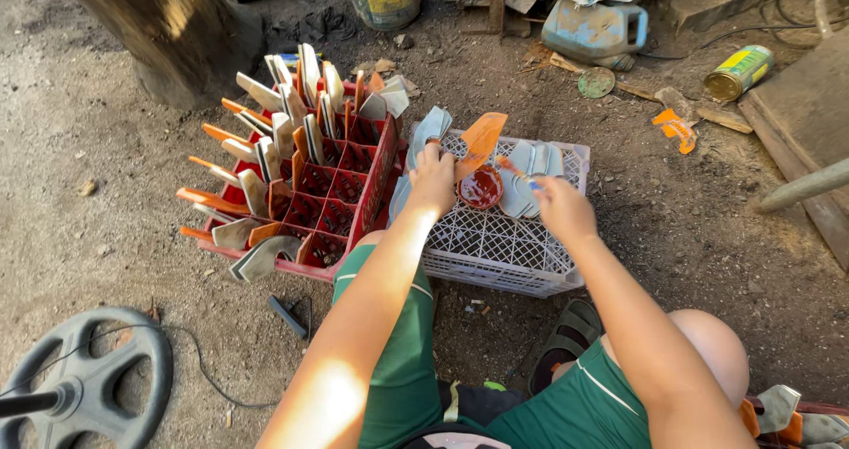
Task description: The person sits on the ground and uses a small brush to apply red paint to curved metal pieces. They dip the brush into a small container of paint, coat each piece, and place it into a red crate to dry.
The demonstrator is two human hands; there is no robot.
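The left hand (433,176) is gripping an orange-coated blade piece (482,135) over the white mesh crate (495,254), while the right hand (562,206) is pinching a small brush (511,166). Judging by this, strokes should be running evenly, with the small pot of red paint (481,186) sitting at 6 o'clock of the blade. Unpainted grey pieces (531,179) are lying at 3 o'clock; the red divided crate (336,192) is standing at 9 o'clock.

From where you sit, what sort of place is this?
Probably an outdoor backyard workshop: bare dirt ground, a red compartment crate stuffed with grey and orange painted metal pieces, and scrap lying about, such as a blue plastic jug and a tin can.
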